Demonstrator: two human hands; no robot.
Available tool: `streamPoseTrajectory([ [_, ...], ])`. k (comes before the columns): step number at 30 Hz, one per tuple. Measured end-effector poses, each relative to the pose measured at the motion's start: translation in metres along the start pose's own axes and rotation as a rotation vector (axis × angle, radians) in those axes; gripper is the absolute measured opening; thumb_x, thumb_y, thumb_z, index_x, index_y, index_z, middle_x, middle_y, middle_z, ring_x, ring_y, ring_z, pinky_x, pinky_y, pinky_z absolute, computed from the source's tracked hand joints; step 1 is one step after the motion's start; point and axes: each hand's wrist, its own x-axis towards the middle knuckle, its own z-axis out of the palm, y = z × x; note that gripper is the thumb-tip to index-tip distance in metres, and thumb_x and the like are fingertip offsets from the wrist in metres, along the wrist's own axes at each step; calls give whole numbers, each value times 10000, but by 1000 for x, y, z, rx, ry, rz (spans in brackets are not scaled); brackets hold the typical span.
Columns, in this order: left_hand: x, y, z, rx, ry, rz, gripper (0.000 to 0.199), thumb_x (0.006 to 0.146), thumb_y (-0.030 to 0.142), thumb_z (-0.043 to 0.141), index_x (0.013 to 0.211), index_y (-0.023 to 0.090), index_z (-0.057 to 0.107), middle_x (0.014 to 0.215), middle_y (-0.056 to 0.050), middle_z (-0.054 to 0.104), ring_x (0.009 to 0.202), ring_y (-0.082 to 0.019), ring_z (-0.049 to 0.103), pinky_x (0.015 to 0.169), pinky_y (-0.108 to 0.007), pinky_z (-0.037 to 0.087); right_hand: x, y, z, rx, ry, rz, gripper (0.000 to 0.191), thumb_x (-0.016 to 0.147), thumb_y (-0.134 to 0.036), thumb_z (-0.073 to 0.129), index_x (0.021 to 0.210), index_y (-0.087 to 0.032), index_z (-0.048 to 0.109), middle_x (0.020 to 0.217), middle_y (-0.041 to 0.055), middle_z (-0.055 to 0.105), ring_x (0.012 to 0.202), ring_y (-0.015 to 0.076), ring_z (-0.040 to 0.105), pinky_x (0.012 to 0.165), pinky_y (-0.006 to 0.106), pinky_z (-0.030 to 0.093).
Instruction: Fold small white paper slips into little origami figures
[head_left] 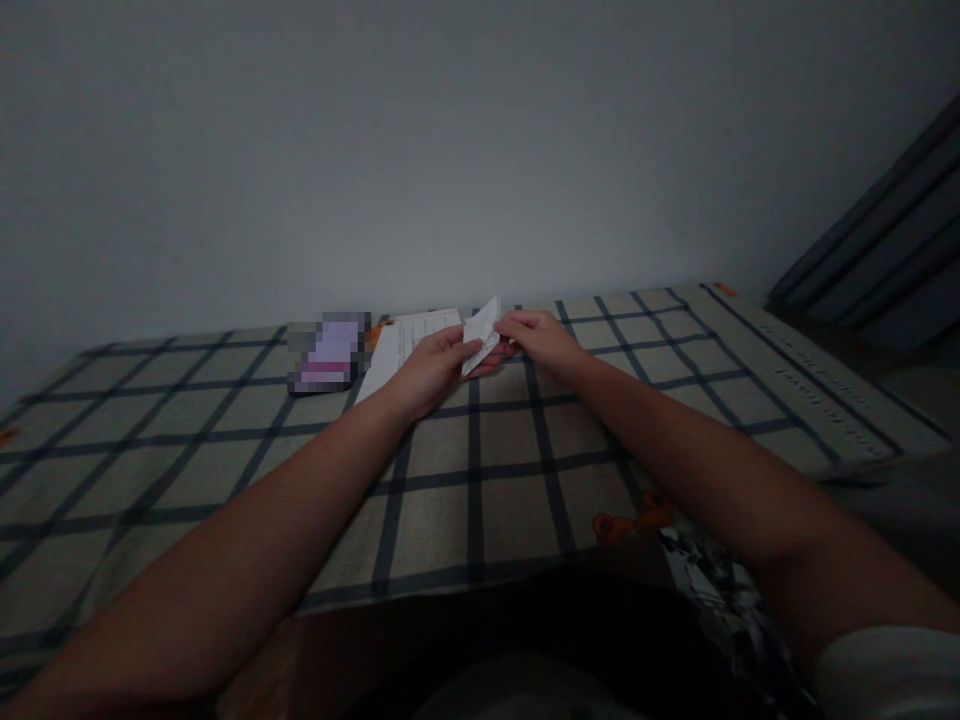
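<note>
The left hand (429,372) has its grip pinching a folded white paper (480,328) between thumb and fingers; the right hand (551,346) has its grip pinching the paper's right edge. The paper is above the far middle of the worktop, over a checked cloth (510,490). A printed sheet (390,358) lies just left, partly hidden by the left hand; a phone (327,355) lies farther left.

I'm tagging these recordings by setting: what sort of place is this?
Probably a room in a home: a checked tablecloth is spread out, a plain wall rises behind it, and what looks like a dark curtain hangs at the right.
</note>
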Motion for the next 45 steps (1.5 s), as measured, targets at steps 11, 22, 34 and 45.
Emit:
streamPoseTrajectory([
  [11,4,-7,-8,73,-8,32,245,794,212,729,1020,120,716,1001,-113,741,826,-159,699,828,-297,531,-3,-6,1,-18,-46,-22,262,804,-410,634,714,-166,606,659,-8,596,636,116,548,642,257,453],
  [22,2,-6,-8,106,-2,26,236,804,225,722,1016,121,716,1008,-115,742,855,-162,700,902,-340,535,-2,-4,1,-71,43,-50,299,820,-440,618,701,-167,590,656,-7,570,618,122,520,631,268,428],
  [34,1,-6,-5,107,-15,24,189,824,163,669,1005,115,698,1012,-104,739,850,-157,705,959,-380,528,-2,-3,1,-89,63,-74,310,814,-448,618,701,-159,597,631,-12,559,601,116,504,595,261,390],
  [45,3,-10,-9,165,-53,48,258,859,190,663,1112,137,676,1103,-106,730,862,-139,707,946,-346,543,-1,0,2,-46,75,-67,303,805,-447,629,712,-161,593,653,-12,567,618,114,511,607,258,398],
])
